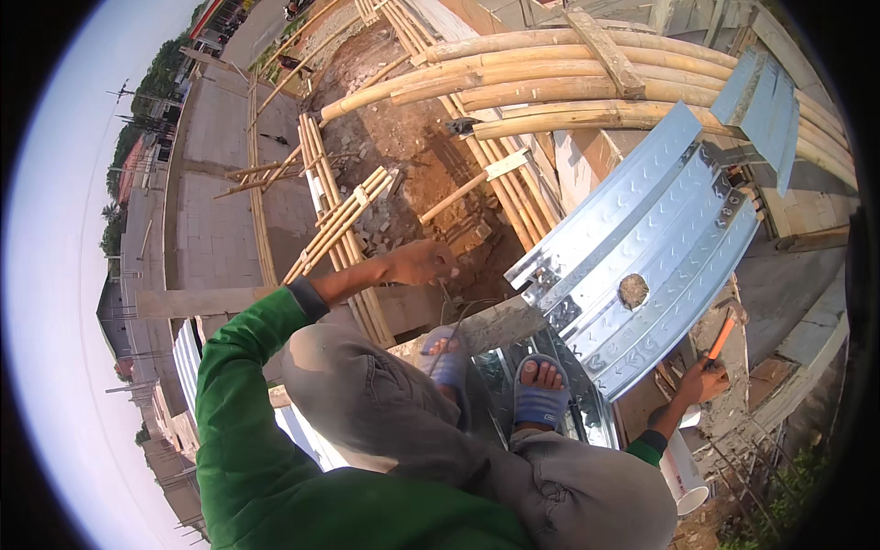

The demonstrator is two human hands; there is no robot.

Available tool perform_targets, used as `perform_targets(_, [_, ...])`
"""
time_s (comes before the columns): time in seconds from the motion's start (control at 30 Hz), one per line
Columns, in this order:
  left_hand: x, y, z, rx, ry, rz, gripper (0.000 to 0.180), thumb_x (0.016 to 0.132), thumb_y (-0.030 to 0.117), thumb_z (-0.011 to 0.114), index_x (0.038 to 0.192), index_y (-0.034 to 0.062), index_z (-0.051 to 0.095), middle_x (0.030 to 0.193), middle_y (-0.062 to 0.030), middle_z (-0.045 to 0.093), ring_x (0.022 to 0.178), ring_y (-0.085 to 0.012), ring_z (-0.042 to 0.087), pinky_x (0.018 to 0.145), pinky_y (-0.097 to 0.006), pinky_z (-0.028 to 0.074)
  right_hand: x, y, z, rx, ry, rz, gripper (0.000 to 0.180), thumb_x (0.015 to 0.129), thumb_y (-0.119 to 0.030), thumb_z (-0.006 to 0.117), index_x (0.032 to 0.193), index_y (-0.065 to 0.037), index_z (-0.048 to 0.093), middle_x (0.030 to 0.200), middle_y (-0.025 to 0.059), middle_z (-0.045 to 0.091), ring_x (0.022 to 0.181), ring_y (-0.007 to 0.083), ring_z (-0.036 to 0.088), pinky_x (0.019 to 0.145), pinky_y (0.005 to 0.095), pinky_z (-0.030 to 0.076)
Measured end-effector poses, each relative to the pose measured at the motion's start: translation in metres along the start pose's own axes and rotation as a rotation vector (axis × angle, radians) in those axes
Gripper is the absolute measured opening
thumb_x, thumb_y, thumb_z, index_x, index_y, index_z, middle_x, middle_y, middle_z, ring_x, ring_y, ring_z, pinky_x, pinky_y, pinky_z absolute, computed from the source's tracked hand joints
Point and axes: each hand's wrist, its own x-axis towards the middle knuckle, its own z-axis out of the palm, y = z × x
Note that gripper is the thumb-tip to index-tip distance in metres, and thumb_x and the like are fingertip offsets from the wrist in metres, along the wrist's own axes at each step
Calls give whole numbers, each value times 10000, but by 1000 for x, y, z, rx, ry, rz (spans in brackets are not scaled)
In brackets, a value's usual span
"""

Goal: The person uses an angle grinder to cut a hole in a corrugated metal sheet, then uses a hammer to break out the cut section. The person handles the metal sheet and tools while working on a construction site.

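My left hand [422, 263] is closed in the air above the drop, left of the metal sheets. A thin wire [447, 291] hangs from its fingers toward my feet. Out to the right, my right hand [704, 380] is closed around a tool with an orange handle [722, 335]; its working end is hidden, so I cannot make out its exact kind. Between the hands lie shiny ribbed metal decking sheets [642, 247], overlapping and sloping away. A round brownish patch [632, 291] shows on them; I cannot tell whether it is a hole or a lump.
I squat in blue sandals [541, 403] beside a rough concrete beam [500, 325]. Bamboo poles [550, 82] cross the far side. Below is a rubble-strewn dirt pit [403, 137]. A block wall [215, 137] stands left, a white pipe [686, 477] at lower right.
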Motion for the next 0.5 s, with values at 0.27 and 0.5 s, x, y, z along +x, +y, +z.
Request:
perform_targets(0.27, [-141, -131, 210, -846, 819, 21, 394, 1041, 302, 694, 1250, -27, 751, 1108, -141, 799, 1004, -206, 759, 896, -377, 594, 12, -8, -16, 642, -354, 314, 375, 914, -410, 659, 960, -38, 678, 1014, 208, 641, 1004, 431, 635, 895, 580, 495])
perform_targets(0.5, [-257, -103, 407, -1340, 1033, -635, 414, 1068, 317, 686, 1257, -50, 714, 1061, -139, 795, 902, -223, 763, 799, -354, 606, 117, -93, -54, 743, -519, -11, 396, 898, -360, 657, 1091, -14, 654, 1111, 243, 633, 1091, 436, 631, 937, 561, 505])
